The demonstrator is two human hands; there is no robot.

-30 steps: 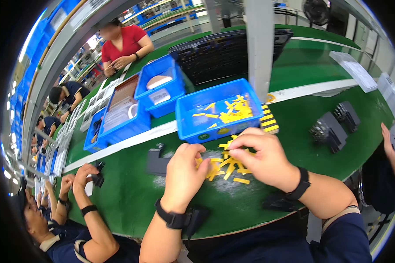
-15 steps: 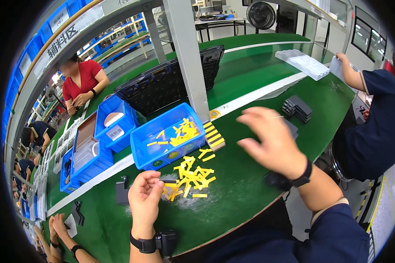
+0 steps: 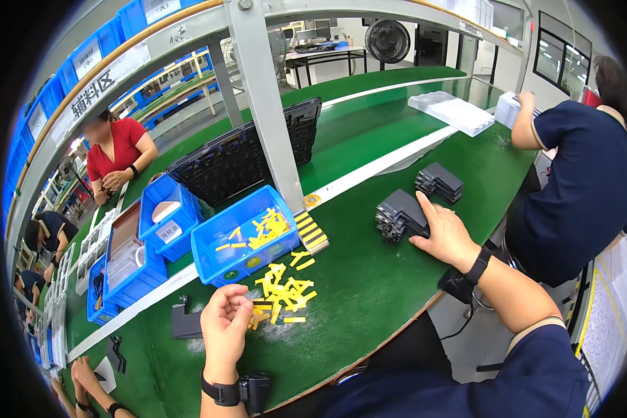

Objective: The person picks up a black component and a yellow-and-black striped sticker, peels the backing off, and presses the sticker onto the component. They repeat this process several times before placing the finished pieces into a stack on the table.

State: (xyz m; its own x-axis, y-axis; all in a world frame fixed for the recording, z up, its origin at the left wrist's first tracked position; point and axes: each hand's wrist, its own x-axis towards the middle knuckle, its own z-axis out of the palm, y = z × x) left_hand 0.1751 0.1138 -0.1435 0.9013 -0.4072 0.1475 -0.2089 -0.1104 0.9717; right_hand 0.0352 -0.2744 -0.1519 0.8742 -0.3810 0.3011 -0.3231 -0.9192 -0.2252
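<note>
Tabletop (image 3: 359, 285) leaves room between right hand (image 3: 450, 237), spread wide at the black stack (image 3: 402, 214) toward the right edge, and left hand (image 3: 224, 317), pinching a dark strip (image 3: 263, 304) beside yellow pieces (image 3: 285, 292).

Green smooth table (image 3: 369, 292) here, and a blue rectangular plastic bin (image 3: 219, 269) on it; bright yellow thin strips (image 3: 284, 291) inside and in front; rightward, a yellow-and-black striped block (image 3: 311, 232), then black flat stacked pieces (image 3: 405, 211)!

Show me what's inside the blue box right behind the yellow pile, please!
Yellow strips lie loose inside the blue box, mostly heaped toward its right end. Whatever is under that heap is covered, so I can't tell.
</note>
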